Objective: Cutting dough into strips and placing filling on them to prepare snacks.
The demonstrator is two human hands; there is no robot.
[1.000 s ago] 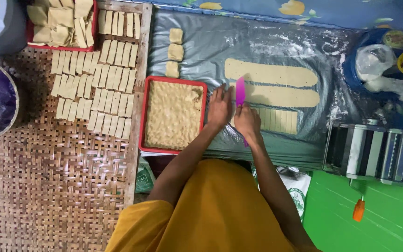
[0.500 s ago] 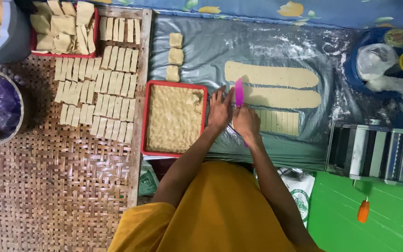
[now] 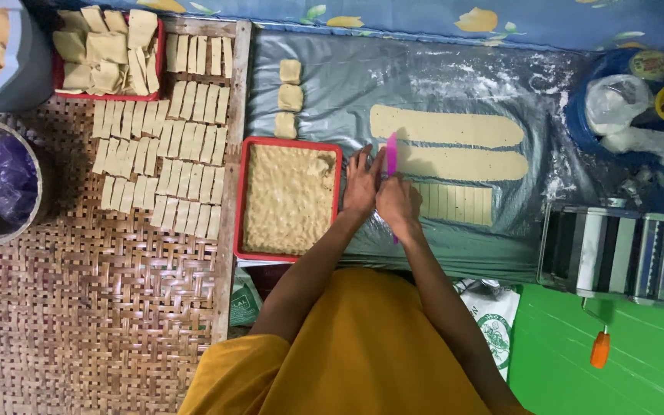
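**Two hands and a pink cutter at the end of a dough strip**

Seen from above, a person in a yellow top sits at a plastic sheet [image 3: 332, 92] dusted with flour. The right hand [image 3: 399, 203] is curled around a flat pink cutter [image 3: 391, 158], fingers closed on its lower end, so that the blade stands away from the body. The left hand [image 3: 360, 183] lies flat just beside it, fingers spread lightly and resting on the sheet.

The nearest dough strip [image 3: 455, 203] starts just right of the cutter and runs off to the right, its long axis crossing the blade at a right angle (it is already scored into narrow pieces). The right hand is the nearer one. Two longer, uncut strips [image 3: 447, 127] lie beyond it, also running left to right.

To the left of the hands sits a red tray [image 3: 241, 200] of crumbly pale filling. Further left, rows of cut dough rectangles [image 3: 163, 165] rest on a woven bamboo mat [image 3: 78, 307]. A metal pasta roller [image 3: 616, 250] stands at the right.
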